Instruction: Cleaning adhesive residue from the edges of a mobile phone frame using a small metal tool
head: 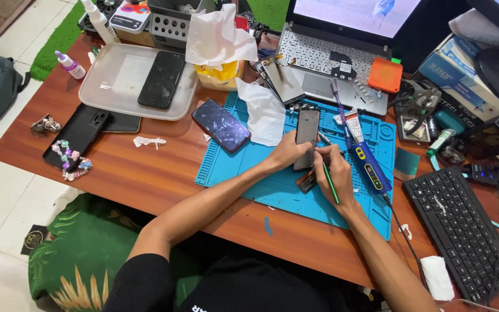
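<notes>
my left hand (287,153): fingers grip the black slab-shaped phone (306,134) | my right hand (333,173): fingers closed round the thin green-handled tool (331,182) | over blue rubber mat (249,173)

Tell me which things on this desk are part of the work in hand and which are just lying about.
In use:
left hand steadying the phone
right hand gripping a green tool
blue mat under them

Lying about:
tray with a dark phone
cracked phone
tissue
keyboard
laptop
bead strap
</notes>
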